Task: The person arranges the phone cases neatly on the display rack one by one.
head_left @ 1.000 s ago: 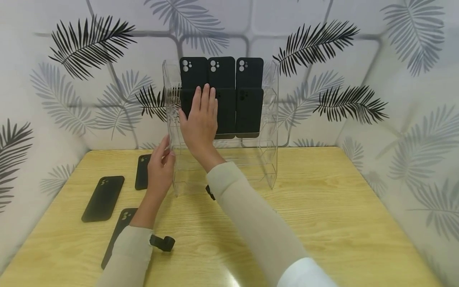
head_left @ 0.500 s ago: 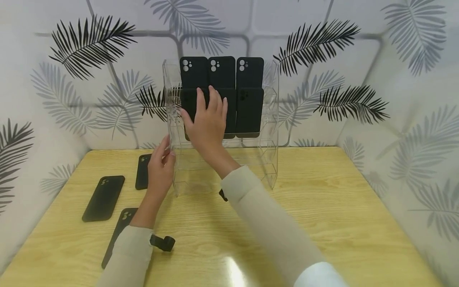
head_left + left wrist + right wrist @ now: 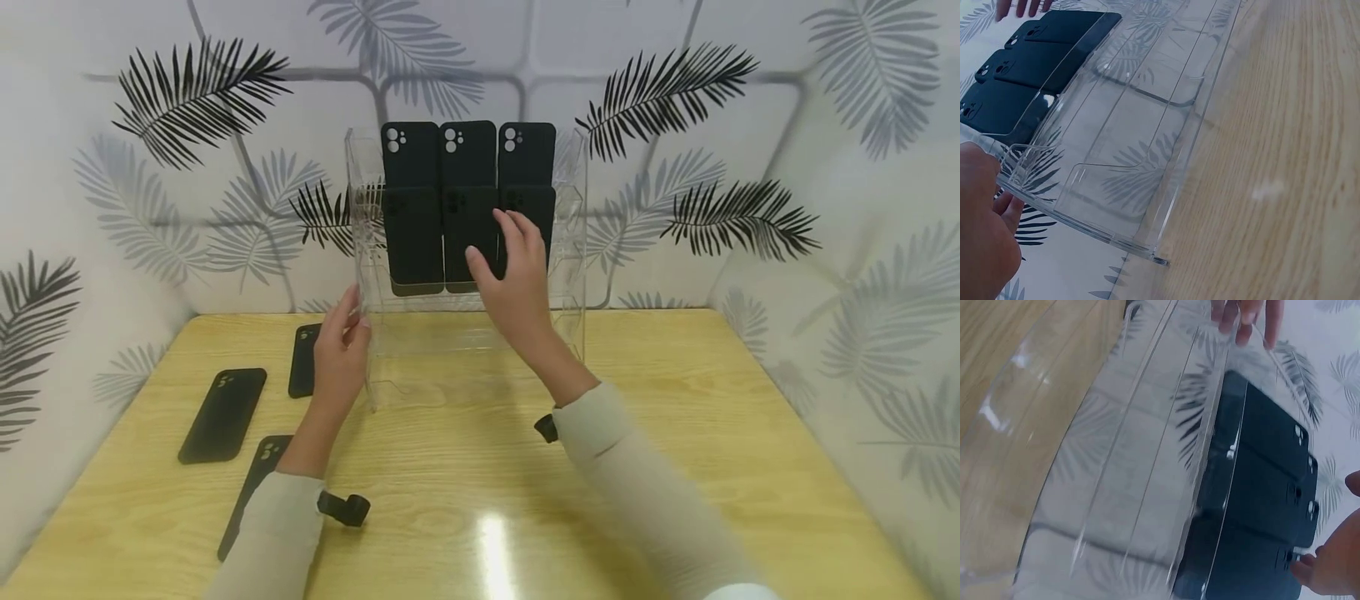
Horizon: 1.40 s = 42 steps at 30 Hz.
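Note:
A clear tiered rack [image 3: 472, 340] stands on the table. Three black phone cases with camera cutouts line its back tier, among them the left one [image 3: 412, 158]. Three more overlap them in front: left [image 3: 414, 237], middle [image 3: 467, 229] and right [image 3: 543, 212]. With thumb and fingers on either side of the rack's left panel, my left hand [image 3: 341, 354] grips it; the left wrist view shows this hand [image 3: 985, 231] at the panel's edge. My right hand [image 3: 521, 287], fingers loosely bent, is at the front right case, partly covering it. In the right wrist view its fingertips [image 3: 1304, 567] are at a case's camera area.
Left of the rack, three more black phone cases lie on the wooden table [image 3: 465, 467]: one beside my left hand [image 3: 303, 360], one farther left [image 3: 222, 417], and one partly under the left sleeve [image 3: 258, 483]. A leaf-patterned wall [image 3: 645, 250] stands close behind.
My right hand has moved right, from the front left case across the middle one to the front right case. The left hand stays on the rack's side.

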### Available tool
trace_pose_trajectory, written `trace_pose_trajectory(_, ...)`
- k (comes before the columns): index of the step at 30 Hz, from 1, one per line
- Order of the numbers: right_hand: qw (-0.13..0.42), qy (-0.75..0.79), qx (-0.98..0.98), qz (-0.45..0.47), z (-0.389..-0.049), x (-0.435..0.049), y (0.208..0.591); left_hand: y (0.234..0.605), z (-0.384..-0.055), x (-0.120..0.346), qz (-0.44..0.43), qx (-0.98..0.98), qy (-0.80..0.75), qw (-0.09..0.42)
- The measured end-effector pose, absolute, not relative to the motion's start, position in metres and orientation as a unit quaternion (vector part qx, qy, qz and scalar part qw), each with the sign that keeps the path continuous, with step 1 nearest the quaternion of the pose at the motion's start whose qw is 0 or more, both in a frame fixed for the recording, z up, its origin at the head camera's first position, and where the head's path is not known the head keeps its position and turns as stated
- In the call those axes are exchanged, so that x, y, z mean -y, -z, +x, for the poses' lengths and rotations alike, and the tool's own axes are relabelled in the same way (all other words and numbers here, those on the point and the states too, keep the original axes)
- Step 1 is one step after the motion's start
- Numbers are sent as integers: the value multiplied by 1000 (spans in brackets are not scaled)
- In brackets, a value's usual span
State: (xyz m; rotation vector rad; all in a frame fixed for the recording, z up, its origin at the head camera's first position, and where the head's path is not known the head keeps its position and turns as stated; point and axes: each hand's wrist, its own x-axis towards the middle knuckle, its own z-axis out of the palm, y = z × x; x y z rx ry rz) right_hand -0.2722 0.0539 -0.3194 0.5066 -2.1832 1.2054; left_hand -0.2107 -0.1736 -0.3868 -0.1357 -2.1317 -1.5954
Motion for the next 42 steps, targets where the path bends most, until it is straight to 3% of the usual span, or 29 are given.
trace_pose_trajectory(14, 268, -517, 797, 160, -274, -152, 336, 388, -211, 175, -41, 779, 581, 232)
trace_pose_trajectory(27, 124, -588, 795, 83, -282, -188, 356, 388, -210, 175, -49, 776, 583, 236)
trace_pose_trajectory(36, 116, -601, 787, 74, -283, -190, 360, 387, -211, 172, -38, 779, 582, 230)
trace_pose_trajectory(42, 137, -584, 797, 66, -285, -189, 364, 408, -228, 180, -36, 778, 580, 239)
